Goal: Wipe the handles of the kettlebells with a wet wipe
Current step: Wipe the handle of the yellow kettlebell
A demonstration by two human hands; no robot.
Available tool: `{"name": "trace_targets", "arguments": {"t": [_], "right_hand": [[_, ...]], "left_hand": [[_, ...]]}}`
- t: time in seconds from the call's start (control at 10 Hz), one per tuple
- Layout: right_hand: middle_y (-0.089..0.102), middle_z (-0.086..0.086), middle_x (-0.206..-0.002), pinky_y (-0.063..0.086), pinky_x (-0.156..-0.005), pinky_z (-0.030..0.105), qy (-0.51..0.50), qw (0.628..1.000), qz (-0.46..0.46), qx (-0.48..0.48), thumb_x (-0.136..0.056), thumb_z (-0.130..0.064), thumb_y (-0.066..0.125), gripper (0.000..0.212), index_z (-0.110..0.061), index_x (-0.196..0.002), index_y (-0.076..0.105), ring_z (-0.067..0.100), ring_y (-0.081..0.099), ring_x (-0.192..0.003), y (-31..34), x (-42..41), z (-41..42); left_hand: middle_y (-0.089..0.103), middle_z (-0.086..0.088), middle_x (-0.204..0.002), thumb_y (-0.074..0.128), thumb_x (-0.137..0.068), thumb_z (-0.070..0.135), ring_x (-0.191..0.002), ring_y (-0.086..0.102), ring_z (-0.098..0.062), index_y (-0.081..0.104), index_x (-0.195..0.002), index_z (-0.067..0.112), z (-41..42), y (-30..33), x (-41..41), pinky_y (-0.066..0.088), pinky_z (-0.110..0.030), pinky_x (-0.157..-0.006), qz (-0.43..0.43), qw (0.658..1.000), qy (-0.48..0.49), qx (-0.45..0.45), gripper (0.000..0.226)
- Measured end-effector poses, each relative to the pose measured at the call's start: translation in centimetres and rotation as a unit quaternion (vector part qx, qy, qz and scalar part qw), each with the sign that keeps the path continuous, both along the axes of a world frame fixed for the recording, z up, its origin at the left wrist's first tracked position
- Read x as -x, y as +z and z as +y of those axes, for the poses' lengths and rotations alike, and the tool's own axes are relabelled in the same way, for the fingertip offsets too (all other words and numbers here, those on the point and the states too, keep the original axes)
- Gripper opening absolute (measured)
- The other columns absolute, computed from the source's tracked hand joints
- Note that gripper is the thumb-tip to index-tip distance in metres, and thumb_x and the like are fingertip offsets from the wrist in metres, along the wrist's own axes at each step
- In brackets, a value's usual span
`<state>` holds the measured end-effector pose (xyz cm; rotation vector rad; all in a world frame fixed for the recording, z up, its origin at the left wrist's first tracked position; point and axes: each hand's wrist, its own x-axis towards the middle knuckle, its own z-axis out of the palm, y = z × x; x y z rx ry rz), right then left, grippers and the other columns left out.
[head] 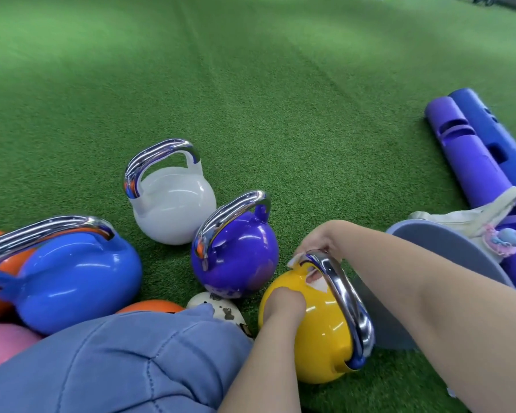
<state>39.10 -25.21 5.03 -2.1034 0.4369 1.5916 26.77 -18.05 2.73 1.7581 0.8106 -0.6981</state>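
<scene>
Far left of hands: blue kettlebell (72, 281) on green turf (280, 114). Next, white kettlebell (173, 201), then purple kettlebell (236, 254) just left of hands, both upright. Left hand (283, 299) pressed against yellow kettlebell (316, 326), fingers curled on body; whether it grips, cannot tell. Yellow one tilted, chrome handle (346, 296) toward right. Right hand (319, 239) curled round handle's far end, pinching white wipe (313, 278) against it. Right of hands: grey disc (447, 251), purple rollers (471, 150).

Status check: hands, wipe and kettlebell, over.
Right hand pinches wipe on yellow kettlebell handle. Left hand steadies it. Purple kettlebell close beside.
</scene>
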Motion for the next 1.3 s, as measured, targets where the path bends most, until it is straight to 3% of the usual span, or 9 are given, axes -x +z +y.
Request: {"name": "trace_targets", "arguments": {"t": [0.1,0.4,0.5,0.6,0.7,0.9,1.1,1.2,1.3], "right_hand": [[0.060,0.013,-0.085,0.057,-0.054,0.028,-0.170,0.980,-0.036,-0.095,-0.095,-0.021,0.051,0.021,0.000,-0.091,0.055,0.018,0.068,-0.052,-1.5,0.9,-2.4],[0.062,0.037,-0.091,0.055,-0.062,0.052,-0.459,0.795,0.036,-0.394,-0.075,-0.019,0.053,0.027,0.007,-0.075,0.061,0.045,0.067,-0.074,-4.0,5.7,-4.7],[0.066,0.033,-0.083,0.057,-0.054,0.044,-0.441,0.817,0.009,-0.371,-0.082,-0.011,0.053,0.025,0.009,-0.072,0.064,0.040,0.069,-0.068,-2.4,6.1,-4.4],[0.064,0.013,-0.072,0.052,-0.055,0.024,-0.255,0.929,-0.137,-0.229,-0.094,-0.006,0.049,0.021,-0.002,-0.076,0.060,0.020,0.063,-0.058,-1.5,5.1,-5.1],[0.056,0.002,-0.057,0.041,-0.048,0.018,-0.120,0.952,-0.213,-0.185,-0.089,-0.012,0.061,0.022,-0.006,-0.067,0.059,0.011,0.049,-0.046,-1.3,4.2,-5.5],[0.060,0.008,-0.072,0.046,-0.065,0.030,-0.172,0.949,-0.091,-0.246,-0.090,-0.019,0.057,0.017,-0.005,-0.082,0.060,0.018,0.055,-0.062,-2.6,2.5,-5.5],[0.053,0.005,-0.065,0.041,-0.058,0.027,-0.061,0.974,-0.085,-0.202,-0.090,-0.019,0.050,0.015,-0.010,-0.078,0.054,0.016,0.048,-0.056,-0.3,1.5,-3.2],[0.043,0.001,-0.061,0.030,-0.049,0.024,0.102,0.970,-0.154,-0.156,-0.088,-0.014,0.048,0.017,-0.015,-0.071,0.049,0.012,0.037,-0.050,1.3,1.5,-1.7],[0.044,-0.002,-0.057,0.032,-0.042,0.019,0.132,0.954,-0.214,-0.161,-0.088,-0.009,0.047,0.021,-0.017,-0.068,0.051,0.010,0.038,-0.048,1.5,2.0,-1.6]], "left_hand": [[0.049,-0.016,-0.135,0.031,-0.098,0.009,-0.124,0.047,-0.030,0.049,-0.129,0.000,0.2,-1.3,-0.3,0.039,-0.031,-0.098,-0.006,1.000,0.002,-0.003,0.037],[0.060,-0.020,-0.119,0.047,-0.092,0.014,-0.112,0.055,-0.036,0.060,-0.115,-0.003,-0.4,-0.9,-0.4,0.045,-0.036,-0.094,-0.026,0.991,0.128,0.008,0.031],[0.068,-0.016,-0.102,0.044,-0.094,0.013,-0.094,0.065,-0.025,0.064,-0.101,0.000,-0.5,-0.3,-0.4,0.051,-0.029,-0.082,-0.048,0.972,0.203,0.108,0.025],[0.072,-0.002,-0.074,0.041,-0.094,0.004,-0.064,0.063,-0.003,0.062,-0.081,0.012,-0.7,1.1,0.1,0.048,-0.011,-0.066,-0.066,0.957,0.198,0.201,0.026],[0.059,-0.001,-0.115,0.036,-0.094,-0.003,-0.096,0.050,-0.012,0.055,-0.127,0.014,-1.1,1.1,0.1,0.042,-0.027,-0.093,-0.087,0.961,0.124,0.231,0.041],[0.051,0.007,-0.085,0.028,-0.092,-0.010,-0.071,0.040,-0.008,0.046,-0.134,0.009,-1.3,0.2,-0.5,0.035,-0.021,-0.066,-0.086,0.940,0.168,0.284,0.050],[0.034,-0.004,-0.147,0.034,-0.095,0.001,-0.133,0.033,-0.022,0.032,-0.143,0.014,-0.2,0.3,-0.5,0.029,-0.035,-0.108,-0.170,0.958,0.194,0.124,0.050],[-0.001,0.000,-0.157,0.038,-0.093,0.000,-0.144,0.009,-0.020,0.018,-0.148,0.019,-0.1,0.2,-0.9,0.018,-0.033,-0.113,-0.266,0.963,0.028,-0.023,0.061],[0.020,-0.003,-0.154,0.034,-0.100,0.022,-0.138,0.026,-0.022,0.014,-0.148,0.024,-1.1,-0.2,-1.1,0.025,-0.032,-0.108,-0.190,0.977,0.007,0.097,0.052]]}}
